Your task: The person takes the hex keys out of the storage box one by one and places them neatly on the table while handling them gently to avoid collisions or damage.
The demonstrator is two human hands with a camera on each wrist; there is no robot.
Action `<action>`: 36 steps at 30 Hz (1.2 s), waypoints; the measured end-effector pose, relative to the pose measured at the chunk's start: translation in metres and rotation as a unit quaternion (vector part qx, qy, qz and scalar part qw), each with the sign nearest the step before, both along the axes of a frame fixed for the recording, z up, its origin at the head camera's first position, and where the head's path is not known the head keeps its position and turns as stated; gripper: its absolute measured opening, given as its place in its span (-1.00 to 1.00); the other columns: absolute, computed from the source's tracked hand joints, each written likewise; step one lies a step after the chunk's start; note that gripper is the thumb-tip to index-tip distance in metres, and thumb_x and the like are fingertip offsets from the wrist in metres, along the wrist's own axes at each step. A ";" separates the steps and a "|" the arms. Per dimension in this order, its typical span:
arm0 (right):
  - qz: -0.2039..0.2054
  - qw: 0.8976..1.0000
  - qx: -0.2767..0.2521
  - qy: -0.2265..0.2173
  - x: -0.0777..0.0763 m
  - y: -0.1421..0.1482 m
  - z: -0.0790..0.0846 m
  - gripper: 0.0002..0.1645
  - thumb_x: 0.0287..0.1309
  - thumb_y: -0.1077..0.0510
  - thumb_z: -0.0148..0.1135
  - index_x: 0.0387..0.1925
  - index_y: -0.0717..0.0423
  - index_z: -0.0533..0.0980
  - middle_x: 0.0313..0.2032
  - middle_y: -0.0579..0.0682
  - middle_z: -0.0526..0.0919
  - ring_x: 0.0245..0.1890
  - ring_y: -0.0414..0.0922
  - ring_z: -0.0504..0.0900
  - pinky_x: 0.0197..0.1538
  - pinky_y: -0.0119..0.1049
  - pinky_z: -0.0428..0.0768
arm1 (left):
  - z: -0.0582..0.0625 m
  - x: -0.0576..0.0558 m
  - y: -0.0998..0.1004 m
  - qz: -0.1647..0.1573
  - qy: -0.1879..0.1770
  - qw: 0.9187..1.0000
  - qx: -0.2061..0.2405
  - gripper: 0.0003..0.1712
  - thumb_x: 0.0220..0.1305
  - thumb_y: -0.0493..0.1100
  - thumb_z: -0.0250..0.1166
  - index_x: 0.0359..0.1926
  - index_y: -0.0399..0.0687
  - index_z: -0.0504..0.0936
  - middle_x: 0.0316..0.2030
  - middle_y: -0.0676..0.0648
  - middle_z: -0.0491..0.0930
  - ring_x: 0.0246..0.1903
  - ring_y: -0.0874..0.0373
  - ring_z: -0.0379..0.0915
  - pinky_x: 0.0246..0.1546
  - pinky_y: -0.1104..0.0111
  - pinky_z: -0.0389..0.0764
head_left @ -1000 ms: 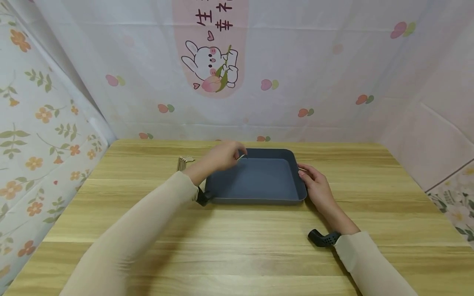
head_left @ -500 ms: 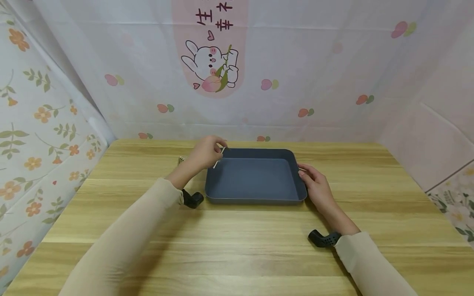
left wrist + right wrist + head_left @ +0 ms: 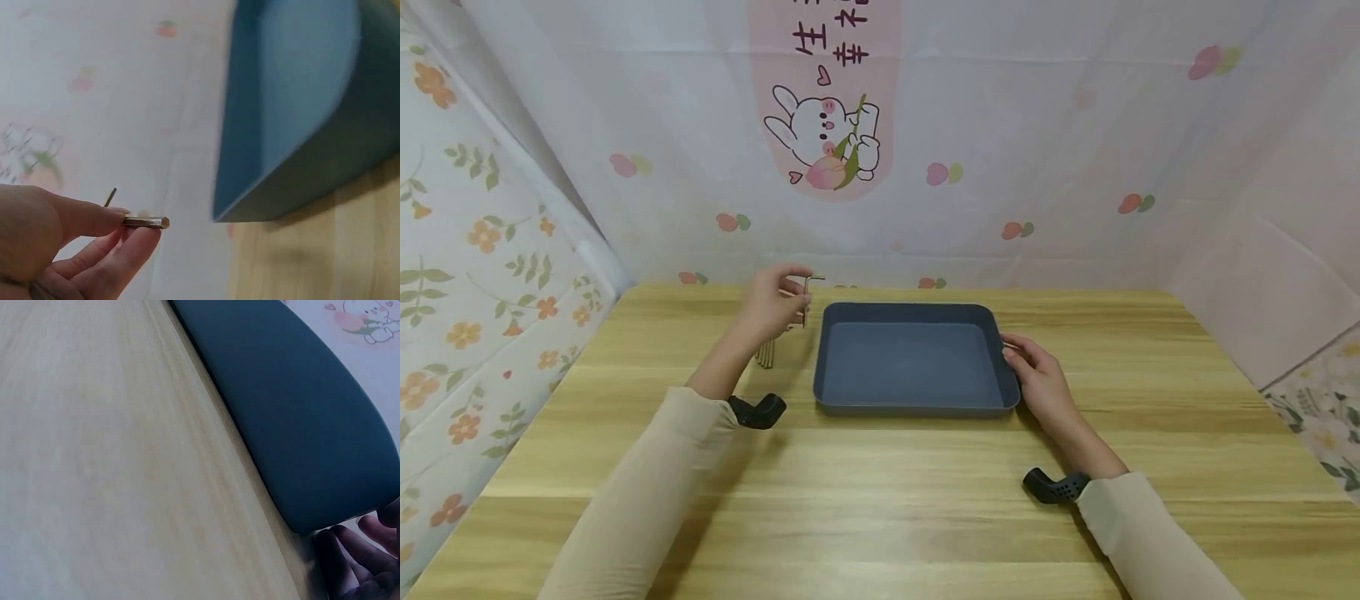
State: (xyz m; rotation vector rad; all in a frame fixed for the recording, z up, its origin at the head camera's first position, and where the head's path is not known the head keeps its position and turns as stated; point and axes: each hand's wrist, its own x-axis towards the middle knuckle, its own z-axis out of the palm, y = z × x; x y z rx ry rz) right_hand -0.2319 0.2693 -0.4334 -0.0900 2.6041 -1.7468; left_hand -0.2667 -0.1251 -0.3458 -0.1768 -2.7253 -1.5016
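My left hand [image 3: 772,304], left of the tray, pinches a gold L-shaped hex key [image 3: 807,292] between thumb and fingers. The key's long arm hangs down and its short arm points right at the top. In the left wrist view, the six-sided end of the hex key [image 3: 150,222] sticks out past the fingertips. Partly hidden behind this hand, several more gold hex keys [image 3: 765,356] lie side by side on the table. A shallow blue-grey rectangular tray [image 3: 917,411] sits on the table with nothing inside. My right hand [image 3: 1037,371] holds its right side, thumb at the rim.
The wooden table [image 3: 880,508] spreads in front of the tray and to both sides. A white printed cloth [image 3: 1060,125] hangs behind its back edge. Black wrist-worn camera pieces [image 3: 760,412] stick out below each hand.
My left hand has moved left from over the tray, carrying the hex key, and the key now stands upright in the fingers. The right hand and the tray have stayed in place.
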 end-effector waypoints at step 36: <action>0.000 1.000 -0.018 0.002 0.001 0.000 -0.002 -0.44 0.58 0.01 -0.06 0.45 0.16 0.32 0.31 0.30 0.49 -0.01 -0.41 0.56 -0.02 -0.62 0.56 | -0.045 0.000 -0.069 0.084 -0.056 0.994 -0.034 -0.49 0.37 -0.38 0.24 0.32 -0.37 0.48 -0.07 -0.33 0.55 -0.39 0.21 0.56 -0.43 0.48 0.66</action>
